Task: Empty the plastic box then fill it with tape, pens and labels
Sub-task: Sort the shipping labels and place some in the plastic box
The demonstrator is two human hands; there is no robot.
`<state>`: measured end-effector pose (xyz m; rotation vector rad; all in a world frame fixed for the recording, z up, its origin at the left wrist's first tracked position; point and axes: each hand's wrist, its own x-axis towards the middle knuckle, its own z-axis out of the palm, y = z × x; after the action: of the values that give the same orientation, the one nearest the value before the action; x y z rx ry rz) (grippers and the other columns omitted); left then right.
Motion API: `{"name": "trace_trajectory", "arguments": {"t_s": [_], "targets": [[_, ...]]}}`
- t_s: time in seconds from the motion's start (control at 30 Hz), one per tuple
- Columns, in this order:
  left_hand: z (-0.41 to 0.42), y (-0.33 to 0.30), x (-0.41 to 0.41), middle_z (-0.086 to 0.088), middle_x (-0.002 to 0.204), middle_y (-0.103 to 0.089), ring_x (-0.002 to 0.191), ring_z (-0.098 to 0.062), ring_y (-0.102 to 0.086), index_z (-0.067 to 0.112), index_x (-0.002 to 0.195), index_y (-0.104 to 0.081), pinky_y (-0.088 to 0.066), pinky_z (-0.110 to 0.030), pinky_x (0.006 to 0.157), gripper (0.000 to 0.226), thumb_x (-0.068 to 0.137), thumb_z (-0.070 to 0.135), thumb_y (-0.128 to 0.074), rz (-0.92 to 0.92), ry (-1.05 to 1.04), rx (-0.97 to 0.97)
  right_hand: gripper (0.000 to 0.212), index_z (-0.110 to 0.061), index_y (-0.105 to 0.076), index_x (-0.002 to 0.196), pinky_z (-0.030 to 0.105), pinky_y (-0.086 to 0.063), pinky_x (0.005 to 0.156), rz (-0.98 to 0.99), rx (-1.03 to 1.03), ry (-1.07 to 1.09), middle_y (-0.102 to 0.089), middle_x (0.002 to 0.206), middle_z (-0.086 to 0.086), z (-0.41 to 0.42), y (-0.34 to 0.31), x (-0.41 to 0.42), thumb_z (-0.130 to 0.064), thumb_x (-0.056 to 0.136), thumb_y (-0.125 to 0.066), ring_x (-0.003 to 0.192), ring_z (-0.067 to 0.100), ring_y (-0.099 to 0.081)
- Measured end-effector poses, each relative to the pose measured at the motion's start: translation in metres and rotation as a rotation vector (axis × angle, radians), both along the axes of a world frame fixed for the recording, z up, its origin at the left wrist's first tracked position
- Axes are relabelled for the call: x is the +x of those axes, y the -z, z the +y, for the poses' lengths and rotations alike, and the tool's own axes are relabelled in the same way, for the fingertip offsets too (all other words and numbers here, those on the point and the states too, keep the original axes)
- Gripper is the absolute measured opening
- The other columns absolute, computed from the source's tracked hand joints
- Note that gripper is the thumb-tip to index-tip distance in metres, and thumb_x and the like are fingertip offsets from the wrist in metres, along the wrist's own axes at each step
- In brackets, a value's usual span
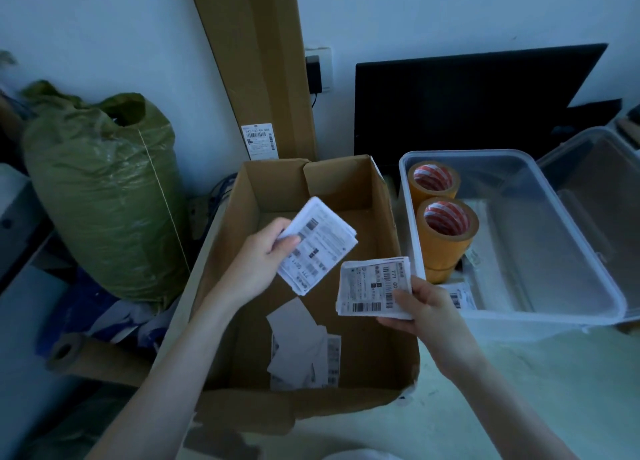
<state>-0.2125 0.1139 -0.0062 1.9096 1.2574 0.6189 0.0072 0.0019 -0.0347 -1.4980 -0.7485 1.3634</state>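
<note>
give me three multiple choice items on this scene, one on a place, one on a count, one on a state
1. Where do the tape rolls stand?
A. in the cardboard box
B. in the clear plastic box
C. on the green sack

2. How many tape rolls show in the plastic box?
A. one
B. two
C. four

3. What is the left hand doing?
A. lying flat on the table
B. holding a stack of labels
C. gripping a tape roll

Answers:
1 B, the rolls stand upright inside the clear box, at its left end.
2 B, two orange-brown rolls with red and white cores are visible, one behind the other.
3 B, its fingers and thumb pinch a label stack above the cardboard box; the right hand holds another stack.
</note>
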Motion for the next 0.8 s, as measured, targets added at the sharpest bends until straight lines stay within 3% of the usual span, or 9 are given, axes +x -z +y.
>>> {"name": "trace_trajectory", "arguments": {"t_s": [0.2, 0.4, 0.6, 0.8], "targets": [[-0.009, -0.003, 0.030, 0.014, 0.095, -0.061, 0.088, 0.003, -0.061, 0.025, 0.109, -0.059, -0.050, -0.012, 0.067, 0.015, 0.096, 0.024, -0.052, 0.017, 0.179, 0.170, 0.021, -0.010, -0.061, 0.113, 0.033, -0.061, 0.076, 0.275, 0.014, -0.116, -0.072, 0.103, 0.011, -0.002, -0.007, 0.004, -0.016, 0.096, -0.049, 0.100, 0.025, -0.070], [-0.016, 0.017, 0.053, 0.011, 0.105, -0.045, 0.099, -0.003, -0.053, 0.020, 0.124, -0.059, -0.051, -0.016, 0.079, 0.030, 0.095, 0.027, -0.053, 0.012, 0.229, 0.197, 0.027, -0.010, -0.057, 0.121, 0.033, -0.060, 0.078, 0.255, 0.069, -0.167, -0.069, 0.111, 0.013, -0.005, -0.006, 0.009, -0.012, 0.095, -0.051, 0.104, 0.026, -0.068], [-0.034, 0.033, 0.062, 0.009, 0.103, -0.050, 0.089, -0.001, -0.056, 0.017, 0.131, -0.055, -0.051, -0.017, 0.071, 0.036, 0.099, 0.030, -0.044, -0.076, 0.250, 0.110, 0.024, -0.012, -0.057, 0.119, 0.034, -0.060, 0.077, 0.211, 0.071, -0.154, -0.068, 0.109, 0.015, -0.007, -0.005, 0.008, -0.012, 0.096, -0.050, 0.102, 0.026, -0.068], [-0.038, 0.036, 0.061, 0.006, 0.096, -0.059, 0.079, -0.008, -0.061, 0.022, 0.114, -0.062, -0.051, -0.022, 0.063, 0.027, 0.101, 0.029, -0.040, -0.186, 0.125, 0.109, 0.023, -0.013, -0.058, 0.117, 0.033, -0.060, 0.077, 0.204, 0.056, -0.158, -0.070, 0.107, 0.012, -0.008, -0.004, 0.004, -0.013, 0.097, -0.048, 0.102, 0.025, -0.069]]}}
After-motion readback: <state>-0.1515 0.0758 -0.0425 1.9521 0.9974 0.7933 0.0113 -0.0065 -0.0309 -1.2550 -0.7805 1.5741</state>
